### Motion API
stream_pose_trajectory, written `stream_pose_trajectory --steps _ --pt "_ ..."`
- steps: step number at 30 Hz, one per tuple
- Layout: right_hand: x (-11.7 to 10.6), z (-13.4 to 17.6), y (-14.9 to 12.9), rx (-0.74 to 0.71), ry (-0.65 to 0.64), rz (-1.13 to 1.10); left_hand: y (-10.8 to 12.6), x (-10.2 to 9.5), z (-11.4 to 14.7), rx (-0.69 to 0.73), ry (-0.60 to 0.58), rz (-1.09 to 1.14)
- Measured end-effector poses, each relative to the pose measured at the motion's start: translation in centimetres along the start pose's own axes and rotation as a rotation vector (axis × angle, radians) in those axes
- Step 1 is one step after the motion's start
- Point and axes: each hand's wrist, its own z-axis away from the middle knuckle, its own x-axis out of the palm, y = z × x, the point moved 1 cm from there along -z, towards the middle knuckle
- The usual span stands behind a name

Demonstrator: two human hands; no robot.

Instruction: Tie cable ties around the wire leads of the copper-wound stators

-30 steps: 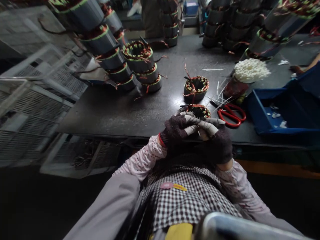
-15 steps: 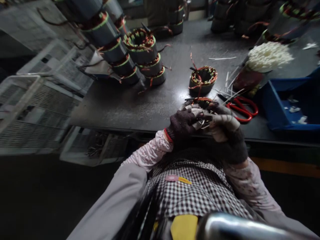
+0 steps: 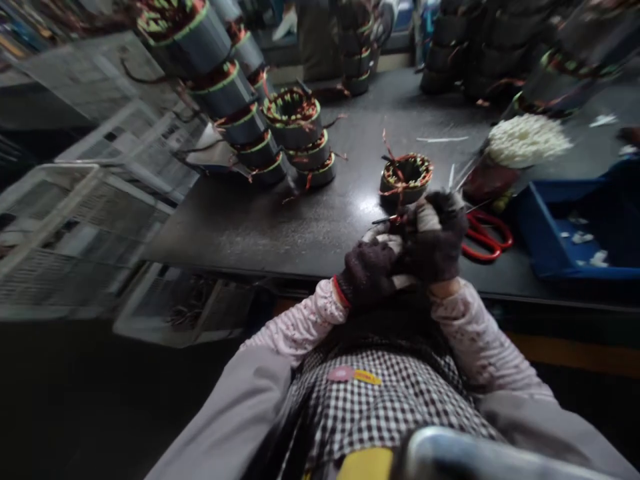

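Observation:
At the table's front edge my gloved left hand is curled against the near left side of a motor stator. That stator is mostly hidden by my hands; its dark lead and reddish wires show above my left fingers. My gloved right hand is bent over the stator's right side with its fingers closed. What those fingers pinch is covered and blurred. Just beyond, a second stator with copper windings stands on the table. Red-handled scissors lie right of my right hand, near some white ties.
Stacked stators stand at the left, more at the back. A bundle of white cords stands right, behind a blue bin with white scraps. White plastic crates are left of the dark table.
My right hand has moved up and left, from the stator's near right side to over it, covering more of it. My left hand stays at the stator. The whole view has shifted slightly.

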Motion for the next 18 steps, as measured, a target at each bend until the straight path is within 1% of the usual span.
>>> stream_pose_trajectory --steps 1,2,3,4,5,6,8,9,10,11,13,15,18 --pt "-0.4 -0.1 0.6 -0.04 0.012 0.031 0.0 -0.2 0.0 -0.031 0.029 0.006" --pt "-1.3 -0.2 1.1 -0.077 0.023 0.069 0.0 -0.4 -0.1 -0.062 0.05 0.016" --pt "-2.7 -0.3 1.6 -0.099 0.024 0.13 0.0 -0.5 -0.2 -0.082 0.063 0.025" --pt "-4.4 -0.5 2.1 -0.094 -0.014 0.24 -0.1 -0.7 -0.3 -0.088 0.073 0.032" --pt "-6.1 -0.8 2.5 -0.05 -0.084 0.413 -0.2 -0.7 -0.4 -0.085 0.079 0.034" --pt "-7.8 -1.3 2.8 0.022 -0.19 0.63 -0.3 -0.7 -0.5 -0.081 0.083 0.031" --pt "-10.4 -2.6 3.4 0.186 -0.449 1.031 -0.5 -0.5 -0.9 -0.089 0.118 0.019" --pt "-11.3 -3.3 3.5 0.243 -0.572 1.154 -0.6 -0.3 -1.1 -0.093 0.136 0.016" --pt "-11.9 -3.9 3.7 0.274 -0.664 1.216 -0.7 -0.1 -1.3 -0.085 0.15 0.019" --pt "-12.1 -4.4 3.8 0.281 -0.719 1.236 -0.8 0.1 -1.6 -0.064 0.16 0.023" --pt "-12.1 -5.2 3.8 0.275 -0.765 1.258 -0.8 0.4 -1.8 -0.009 0.167 0.027" --pt "-12.0 -5.4 3.6 0.267 -0.8 1.288 -0.9 0.5 -1.5 0.016 0.169 0.016" --pt "-12.3 -5.0 2.9 0.234 -0.846 1.299 -0.9 0.5 0.0 0.016 0.245 -0.04"
